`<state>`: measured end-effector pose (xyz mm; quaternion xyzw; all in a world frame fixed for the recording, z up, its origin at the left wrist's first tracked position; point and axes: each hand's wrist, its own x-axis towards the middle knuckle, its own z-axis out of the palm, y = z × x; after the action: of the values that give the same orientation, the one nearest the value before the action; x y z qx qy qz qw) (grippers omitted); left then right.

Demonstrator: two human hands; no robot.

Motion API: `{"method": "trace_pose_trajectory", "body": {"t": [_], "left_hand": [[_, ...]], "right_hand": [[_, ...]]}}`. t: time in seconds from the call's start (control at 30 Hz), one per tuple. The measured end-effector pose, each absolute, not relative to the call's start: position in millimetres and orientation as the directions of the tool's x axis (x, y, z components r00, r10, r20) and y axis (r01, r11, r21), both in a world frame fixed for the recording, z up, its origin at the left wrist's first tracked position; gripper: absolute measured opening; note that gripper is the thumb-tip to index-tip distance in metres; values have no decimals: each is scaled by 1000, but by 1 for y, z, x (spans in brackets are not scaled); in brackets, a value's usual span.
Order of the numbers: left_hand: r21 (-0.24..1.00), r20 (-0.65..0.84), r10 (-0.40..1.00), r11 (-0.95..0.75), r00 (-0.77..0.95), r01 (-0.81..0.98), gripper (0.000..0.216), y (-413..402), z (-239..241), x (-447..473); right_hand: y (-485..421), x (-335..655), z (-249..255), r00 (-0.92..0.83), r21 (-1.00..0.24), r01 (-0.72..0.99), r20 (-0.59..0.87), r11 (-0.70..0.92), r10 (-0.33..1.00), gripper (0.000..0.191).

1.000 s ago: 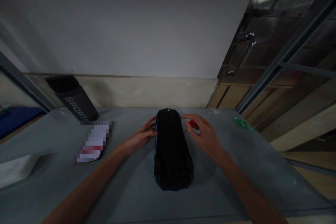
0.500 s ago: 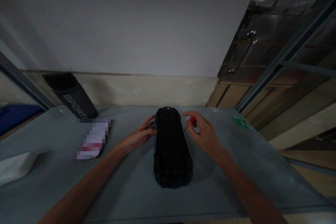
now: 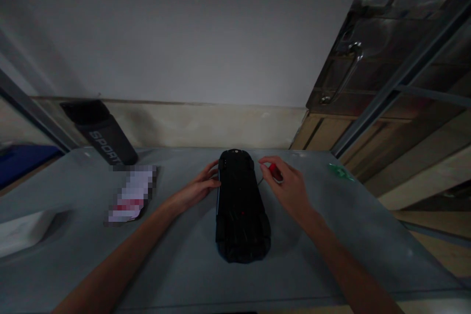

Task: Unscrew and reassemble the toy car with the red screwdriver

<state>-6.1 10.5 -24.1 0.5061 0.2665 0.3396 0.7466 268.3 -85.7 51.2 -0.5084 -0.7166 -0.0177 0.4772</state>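
Note:
A black toy car (image 3: 241, 201) lies wheels-up on the grey table, its underside facing me. My left hand (image 3: 201, 185) grips its left edge, with the thumb and fingers along the side. To the right of the car, my right hand (image 3: 285, 181) closes around a screwdriver (image 3: 273, 169) with a red handle. The screwdriver's thin shaft points down and left toward the car's right side. I cannot tell whether its tip touches the car.
At the back left, a dark bottle (image 3: 103, 132) marked SPORT leans over a pixelated packet (image 3: 132, 194). A white object (image 3: 25, 233) lies at the left edge. Green plastic (image 3: 340, 171) rests on the right of the table (image 3: 176, 265). A wall (image 3: 206, 125) stands behind.
My right hand has rolled slightly and shifted a little to the right with the screwdriver. My left hand and the toy car stay in place.

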Motion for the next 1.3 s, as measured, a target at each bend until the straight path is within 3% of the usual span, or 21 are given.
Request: {"method": "trace_pose_trajectory", "body": {"t": [0.17, 0.33, 0.5, 0.6, 0.8, 0.97, 1.13, 1.3], "left_hand": [[929, -100, 787, 293, 609, -226, 85, 11, -24, -5], [926, -75, 788, 282, 612, -250, 81, 9, -23, -5], [916, -37, 778, 278, 627, -291, 73, 12, -26, -5], [914, -29, 774, 277, 633, -296, 71, 13, -27, -5], [927, -29, 771, 260, 637, -272, 78, 10, -22, -4], [916, -59, 786, 287, 615, -279, 81, 10, -22, -3], [917, -3, 774, 255, 633, -307, 76, 13, -28, -3], [906, -18, 778, 278, 629, -318, 76, 14, -28, -2]], "right_hand": [[-87, 269, 52, -63, -446, 739, 700, 505, 711, 29], [-87, 269, 51, -14, -476, 747, 687, 464, 726, 22], [-88, 269, 53, -95, -441, 731, 689, 520, 718, 32], [-87, 268, 52, -76, -449, 738, 685, 503, 724, 25], [-81, 268, 42, 8, -500, 737, 679, 454, 734, 24], [-83, 270, 44, -88, -472, 694, 694, 544, 715, 31], [-83, 271, 49, -51, -468, 720, 701, 512, 712, 19], [-79, 263, 56, -2, -551, 640, 696, 536, 718, 10]]}}
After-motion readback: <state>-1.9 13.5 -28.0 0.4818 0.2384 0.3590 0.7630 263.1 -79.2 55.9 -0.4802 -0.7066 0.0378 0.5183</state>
